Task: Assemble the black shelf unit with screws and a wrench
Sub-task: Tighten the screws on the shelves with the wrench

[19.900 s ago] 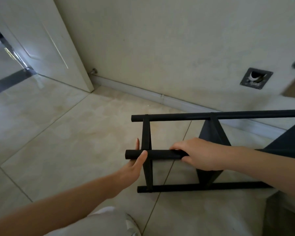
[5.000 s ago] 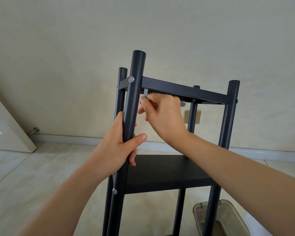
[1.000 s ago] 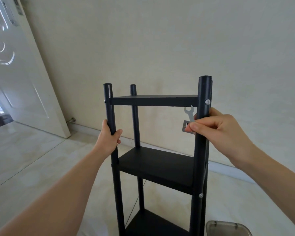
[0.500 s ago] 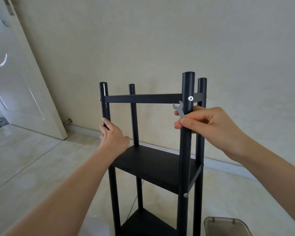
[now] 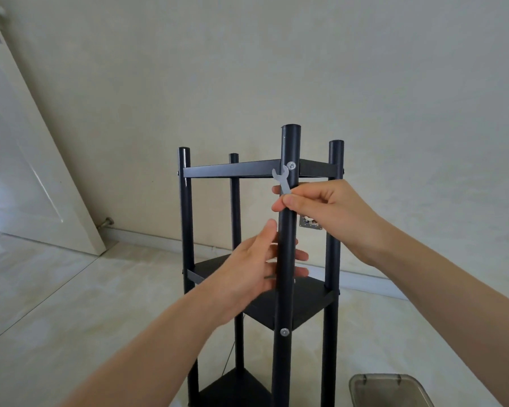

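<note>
the shelf (image 5: 235,172) stands upright on the floor, near the wall, with its four posts vertical. the near post (image 5: 288,230) is the one closest to the camera, and both hands are at it.

the right hand (image 5: 326,210) pinches the lower end of a small flat wrench (image 5: 282,181) between thumb and finger. the wrench points up and a little to the left, so its long axis is almost along the post. its open end is just beside the top screw (image 5: 291,165), to the left of it and slightly lower; i cannot tell if it already touches the screw head. so the screw lies up and to the right from the grip, very near.

the left hand (image 5: 256,259) is spread, fingers straight, reaching around the near post lower down, between the top screw and the lower screw (image 5: 284,332). it does not seem to hold the post yet.

i think the next move is to bring the wrench mouth onto the top screw, and the right hand is the nearer one for this. the left hand probably needs to steady the post first.

a grey box (image 5: 388,390) is on the floor at the right.
</note>
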